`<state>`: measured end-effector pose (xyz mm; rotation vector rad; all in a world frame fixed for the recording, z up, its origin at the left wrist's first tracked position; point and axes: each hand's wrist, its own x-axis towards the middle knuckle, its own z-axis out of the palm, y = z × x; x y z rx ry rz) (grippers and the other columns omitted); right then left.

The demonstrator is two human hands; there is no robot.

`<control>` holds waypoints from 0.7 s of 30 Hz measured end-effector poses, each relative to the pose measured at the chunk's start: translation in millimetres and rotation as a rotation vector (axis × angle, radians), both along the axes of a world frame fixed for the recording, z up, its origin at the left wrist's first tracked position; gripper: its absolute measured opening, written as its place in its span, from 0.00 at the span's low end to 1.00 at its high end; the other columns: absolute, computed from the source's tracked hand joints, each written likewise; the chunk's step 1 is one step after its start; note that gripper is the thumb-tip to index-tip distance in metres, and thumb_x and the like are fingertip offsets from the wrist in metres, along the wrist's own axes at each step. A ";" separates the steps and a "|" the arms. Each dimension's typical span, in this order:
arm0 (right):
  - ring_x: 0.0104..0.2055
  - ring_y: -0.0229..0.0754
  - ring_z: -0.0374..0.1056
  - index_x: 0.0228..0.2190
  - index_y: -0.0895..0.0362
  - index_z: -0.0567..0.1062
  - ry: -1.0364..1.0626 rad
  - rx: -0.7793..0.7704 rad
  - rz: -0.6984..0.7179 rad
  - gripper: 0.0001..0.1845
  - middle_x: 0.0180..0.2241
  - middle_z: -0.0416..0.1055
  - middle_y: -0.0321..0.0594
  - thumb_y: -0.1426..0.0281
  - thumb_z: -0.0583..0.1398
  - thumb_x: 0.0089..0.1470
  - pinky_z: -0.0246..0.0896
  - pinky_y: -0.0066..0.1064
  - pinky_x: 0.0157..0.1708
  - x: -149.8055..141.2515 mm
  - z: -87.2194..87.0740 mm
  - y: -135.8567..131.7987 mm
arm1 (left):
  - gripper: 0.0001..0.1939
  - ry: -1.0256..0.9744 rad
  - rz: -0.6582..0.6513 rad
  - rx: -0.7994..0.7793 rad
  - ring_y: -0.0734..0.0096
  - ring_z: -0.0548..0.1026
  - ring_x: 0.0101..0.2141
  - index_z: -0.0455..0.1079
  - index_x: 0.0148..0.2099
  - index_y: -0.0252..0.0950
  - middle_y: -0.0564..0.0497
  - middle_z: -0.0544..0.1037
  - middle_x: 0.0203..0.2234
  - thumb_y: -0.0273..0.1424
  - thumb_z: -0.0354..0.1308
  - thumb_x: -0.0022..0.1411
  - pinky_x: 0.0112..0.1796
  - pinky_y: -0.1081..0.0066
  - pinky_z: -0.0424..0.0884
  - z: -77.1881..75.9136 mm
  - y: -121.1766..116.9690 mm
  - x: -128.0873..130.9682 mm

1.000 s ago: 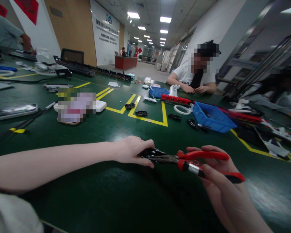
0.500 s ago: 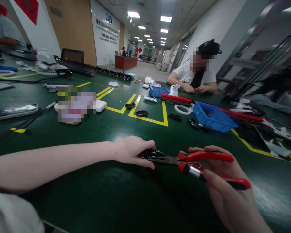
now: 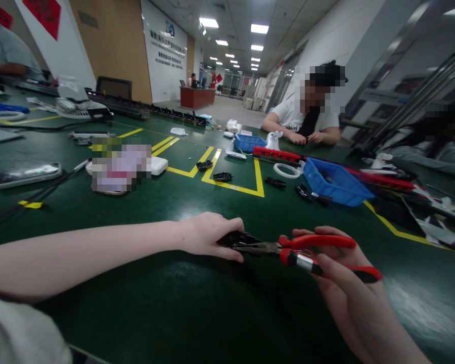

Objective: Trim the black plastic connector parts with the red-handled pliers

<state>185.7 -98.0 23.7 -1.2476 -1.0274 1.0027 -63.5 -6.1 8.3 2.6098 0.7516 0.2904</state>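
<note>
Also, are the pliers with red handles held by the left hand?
No, the red-handled pliers are in the right hand, while the left hand holds a black part.

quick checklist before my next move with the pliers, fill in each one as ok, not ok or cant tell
1. Left hand holding the small glossy black part: ok, between thumb and fingers.
2. Right hand on the long-nosed pliers with red and black handles: ok.
3. Pliers' nose lined up with the black part: ok, it reaches the end facing the right hand.
4. Firm grip of the pliers' tips on the part: cannot tell, dark metal blends into black.
5. Blue open plastic tray away from both hands: ok, farther back on the green table.
</note>
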 end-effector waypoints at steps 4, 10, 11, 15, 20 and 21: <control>0.49 0.58 0.76 0.42 0.46 0.73 0.006 0.028 0.020 0.23 0.44 0.80 0.40 0.60 0.71 0.43 0.70 0.58 0.50 -0.9 1.2 0.1 | 0.24 0.005 0.000 0.026 0.64 0.75 0.30 0.65 0.50 0.36 0.50 0.76 0.31 0.50 0.61 0.64 0.27 0.73 0.62 -1.5 0.4 0.1; 0.51 0.58 0.75 0.43 0.47 0.73 0.020 -0.021 -0.033 0.26 0.46 0.79 0.40 0.60 0.73 0.40 0.66 0.58 0.54 -1.6 1.3 -0.2 | 0.24 -0.001 -0.002 0.056 0.63 0.75 0.31 0.65 0.51 0.36 0.50 0.76 0.32 0.49 0.61 0.64 0.28 0.72 0.62 -4.5 0.8 -0.5; 0.51 0.58 0.75 0.42 0.47 0.73 0.024 -0.029 -0.035 0.26 0.46 0.79 0.40 0.59 0.72 0.41 0.66 0.58 0.54 -1.5 1.2 -0.3 | 0.24 -0.005 -0.004 0.060 0.63 0.75 0.31 0.65 0.51 0.36 0.50 0.76 0.32 0.49 0.61 0.64 0.28 0.72 0.62 -4.6 0.8 -0.5; 0.50 0.59 0.75 0.43 0.46 0.73 0.024 -0.050 -0.020 0.26 0.45 0.80 0.41 0.56 0.71 0.42 0.67 0.59 0.52 0.0 -0.2 -0.6 | 0.24 0.014 -0.003 0.067 0.63 0.75 0.31 0.65 0.51 0.37 0.50 0.76 0.32 0.50 0.61 0.64 0.29 0.72 0.63 -4.7 0.8 -0.3; 0.49 0.58 0.76 0.42 0.46 0.74 0.024 0.028 -0.017 0.23 0.43 0.80 0.39 0.58 0.71 0.43 0.66 0.59 0.53 -0.3 -2.5 0.6 | 0.24 0.004 0.004 0.051 0.64 0.75 0.31 0.66 0.50 0.37 0.51 0.76 0.31 0.50 0.62 0.63 0.28 0.73 0.62 -5.3 1.2 0.3; 0.49 0.58 0.76 0.41 0.46 0.74 0.026 0.041 -0.008 0.22 0.43 0.80 0.39 0.59 0.71 0.43 0.67 0.59 0.53 -1.1 -2.4 0.8 | 0.24 0.002 0.001 0.044 0.64 0.75 0.31 0.66 0.50 0.37 0.51 0.76 0.31 0.50 0.62 0.63 0.28 0.73 0.62 -5.2 1.3 0.3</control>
